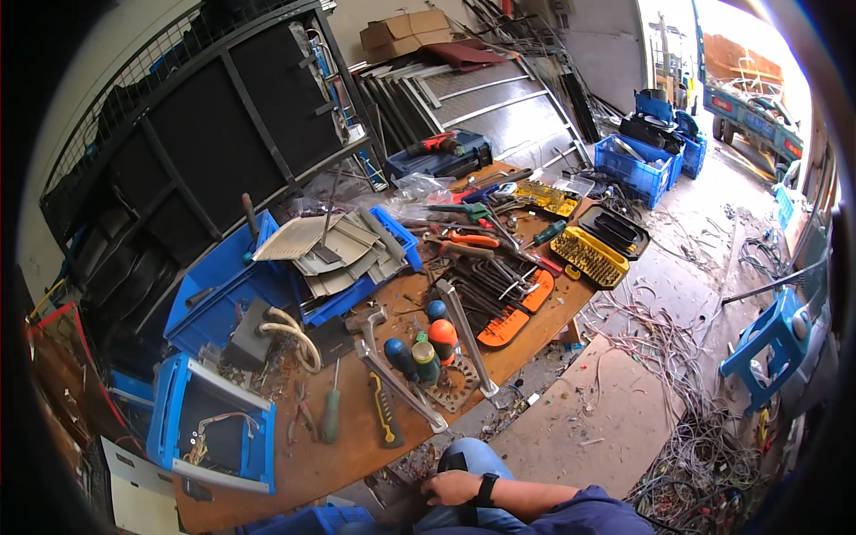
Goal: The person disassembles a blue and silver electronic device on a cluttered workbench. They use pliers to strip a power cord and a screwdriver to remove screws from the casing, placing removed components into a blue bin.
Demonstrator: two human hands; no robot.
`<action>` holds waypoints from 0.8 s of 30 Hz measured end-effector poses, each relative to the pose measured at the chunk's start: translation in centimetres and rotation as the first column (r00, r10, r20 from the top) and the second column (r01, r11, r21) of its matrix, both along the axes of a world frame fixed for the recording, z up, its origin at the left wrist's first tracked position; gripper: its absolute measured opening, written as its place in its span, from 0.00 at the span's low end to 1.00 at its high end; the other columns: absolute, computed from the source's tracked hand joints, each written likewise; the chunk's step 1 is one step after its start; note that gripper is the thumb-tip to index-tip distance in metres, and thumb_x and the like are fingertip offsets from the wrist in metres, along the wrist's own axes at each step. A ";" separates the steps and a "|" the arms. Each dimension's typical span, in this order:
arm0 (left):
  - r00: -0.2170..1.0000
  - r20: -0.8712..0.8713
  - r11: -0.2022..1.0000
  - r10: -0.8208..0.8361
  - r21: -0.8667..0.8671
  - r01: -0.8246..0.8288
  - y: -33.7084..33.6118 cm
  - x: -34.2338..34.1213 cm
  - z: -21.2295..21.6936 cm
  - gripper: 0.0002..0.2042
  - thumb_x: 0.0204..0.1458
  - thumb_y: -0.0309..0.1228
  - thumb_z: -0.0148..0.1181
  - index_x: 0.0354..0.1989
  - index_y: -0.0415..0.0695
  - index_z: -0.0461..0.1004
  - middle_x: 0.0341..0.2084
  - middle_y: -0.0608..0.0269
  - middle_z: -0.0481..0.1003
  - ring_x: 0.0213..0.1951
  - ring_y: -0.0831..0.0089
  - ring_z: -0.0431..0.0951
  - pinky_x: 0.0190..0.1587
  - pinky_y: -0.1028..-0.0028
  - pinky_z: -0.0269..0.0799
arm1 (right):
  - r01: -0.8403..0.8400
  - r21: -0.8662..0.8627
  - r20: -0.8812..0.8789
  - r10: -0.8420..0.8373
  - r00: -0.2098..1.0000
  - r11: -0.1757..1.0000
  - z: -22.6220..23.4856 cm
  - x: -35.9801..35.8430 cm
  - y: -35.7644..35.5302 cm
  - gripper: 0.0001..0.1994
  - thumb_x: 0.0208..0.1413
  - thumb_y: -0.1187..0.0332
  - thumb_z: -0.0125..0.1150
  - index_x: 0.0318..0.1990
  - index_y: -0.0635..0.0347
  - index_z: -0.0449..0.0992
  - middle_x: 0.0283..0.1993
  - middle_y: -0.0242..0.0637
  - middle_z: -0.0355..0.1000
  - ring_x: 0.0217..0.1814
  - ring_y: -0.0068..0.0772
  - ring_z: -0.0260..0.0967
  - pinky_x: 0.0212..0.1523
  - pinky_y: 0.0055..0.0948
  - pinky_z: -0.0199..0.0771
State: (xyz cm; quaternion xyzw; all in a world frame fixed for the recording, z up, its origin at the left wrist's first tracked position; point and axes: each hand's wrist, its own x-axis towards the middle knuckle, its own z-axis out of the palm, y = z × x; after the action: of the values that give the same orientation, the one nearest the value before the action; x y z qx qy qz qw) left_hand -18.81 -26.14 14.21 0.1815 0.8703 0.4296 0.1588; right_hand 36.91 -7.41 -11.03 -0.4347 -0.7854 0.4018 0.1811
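Observation:
My right hand, with a dark watch at its wrist, rests by my jean-clad knee, below the table's front edge. Its fingers are curled, and what they hold, if anything, is hidden. My left hand does not show. Nearest on the wooden table lie a yellow-and-black handled tool, a green-handled screwdriver and pliers. Behind them, screwdrivers with blue and orange handles stand upright in a holder between two metal legs.
An orange hex-key set and a yellow bit case lie on the table's right. Blue bins and a blue frame are at left. Tangled wires and a blue stool occupy the floor at right.

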 end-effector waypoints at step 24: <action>0.846 0.090 0.822 -0.525 0.311 0.477 0.9 7.9 4.2 0.06 0.51 0.26 0.58 0.30 0.35 0.71 0.14 0.66 0.67 0.13 0.82 0.60 0.14 0.80 0.51 | -0.275 -0.018 -0.261 0.261 0.929 0.961 8.2 -9.5 2.7 0.23 0.49 0.60 0.68 0.51 0.61 0.73 0.41 0.46 0.73 0.42 0.45 0.73 0.43 0.37 0.74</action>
State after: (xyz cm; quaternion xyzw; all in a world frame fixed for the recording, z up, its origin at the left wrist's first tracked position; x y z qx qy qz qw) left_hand -10.87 -25.23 18.37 0.3870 0.7057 0.5037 0.3137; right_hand 27.39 -4.70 -2.86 -0.2725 -0.7961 0.4968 0.2126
